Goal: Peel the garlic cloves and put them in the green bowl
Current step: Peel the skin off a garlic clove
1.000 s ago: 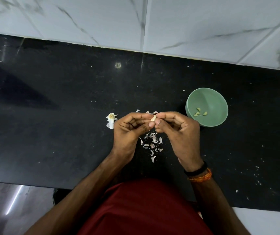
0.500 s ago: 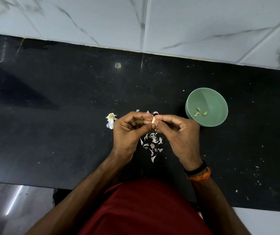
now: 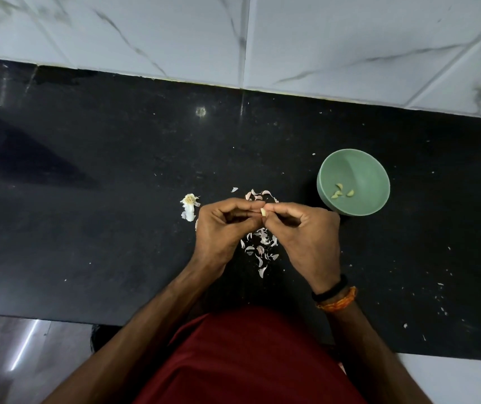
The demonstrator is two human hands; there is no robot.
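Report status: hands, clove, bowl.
Left hand and right hand both pinch one garlic clove above the peel scraps. Green bowl holds three peeled cloves. Nothing blocks the path to the bowl.

Dim, even indoor light falls on a polished black table (image 3: pixel 87 214), where a small round glint (image 3: pixel 201 111) near the back edge marks a lamp overhead. The pale marble wall tiles (image 3: pixel 350 39) are the brightest area and read faintly blue. A broad wedge of darker shadow (image 3: pixel 14 158) crosses the table's left side, and a thin bright streak (image 3: pixel 25 344) reflects off the floor at lower left. The wide-angle lens bows the table's back edge and stretches the corners. The tiles at upper left are smeared with blur, while the centre, around the green bowl (image 3: pixel 361 161), stays reasonably sharp with mild grain.
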